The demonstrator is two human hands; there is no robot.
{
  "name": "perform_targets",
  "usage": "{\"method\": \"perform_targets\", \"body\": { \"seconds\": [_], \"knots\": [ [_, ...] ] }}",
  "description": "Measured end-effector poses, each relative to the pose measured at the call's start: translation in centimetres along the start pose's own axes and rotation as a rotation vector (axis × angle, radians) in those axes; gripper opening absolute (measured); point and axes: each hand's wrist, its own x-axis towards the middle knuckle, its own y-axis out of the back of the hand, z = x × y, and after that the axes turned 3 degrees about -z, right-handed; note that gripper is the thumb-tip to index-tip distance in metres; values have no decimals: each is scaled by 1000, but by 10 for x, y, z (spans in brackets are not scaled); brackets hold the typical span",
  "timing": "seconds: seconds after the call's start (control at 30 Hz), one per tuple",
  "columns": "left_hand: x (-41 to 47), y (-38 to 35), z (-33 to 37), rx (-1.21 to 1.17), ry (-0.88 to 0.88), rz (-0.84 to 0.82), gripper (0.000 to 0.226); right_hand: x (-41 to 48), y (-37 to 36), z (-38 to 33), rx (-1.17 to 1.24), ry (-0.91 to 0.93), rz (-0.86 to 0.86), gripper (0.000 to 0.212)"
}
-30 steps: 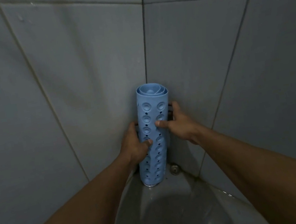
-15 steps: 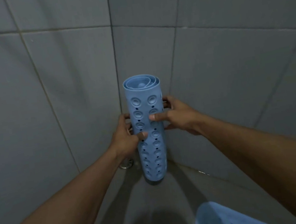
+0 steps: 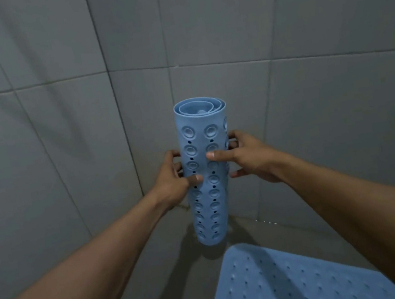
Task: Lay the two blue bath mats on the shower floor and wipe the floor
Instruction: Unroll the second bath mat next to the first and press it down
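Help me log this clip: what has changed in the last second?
The rolled mat has shifted right, away from the wall corner, and seems lifted off the floor. The view has tilted, bringing a flat mat into sight at lower right. Unchanged: left hand and right hand still grip it upright; nothing released.

Dim in here, everything a flat blue-grey. Soft streaky shadows cross the wall tiles (image 3: 61, 134) at upper left; a darker shadow pools on the floor (image 3: 184, 271) at lower centre. Grout lines (image 3: 58, 81) bow toward the frame's edges. Slightly soft, grainy.
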Motion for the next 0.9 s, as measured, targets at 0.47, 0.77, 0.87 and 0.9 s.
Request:
{"method": "perform_targets", "body": {
  "seconds": [0.47, 0.77, 0.87, 0.9],
  "knots": [
    [-153, -122, 48, 75, 151, 54, 48, -174, 63, 33, 246, -4, -180, 59],
    [-238, -156, 18, 141, 193, 139, 53, -242, 58, 103, 644, -56, -309, 30],
    [-257, -168, 25, 170, 204, 150, 57, -263, 59, 112, 678, -65, -264, 24],
    [-261, -173, 27, 186, 211, 142, 56, -270, 61, 118, 698, -67, -254, 25]
  ]
}}
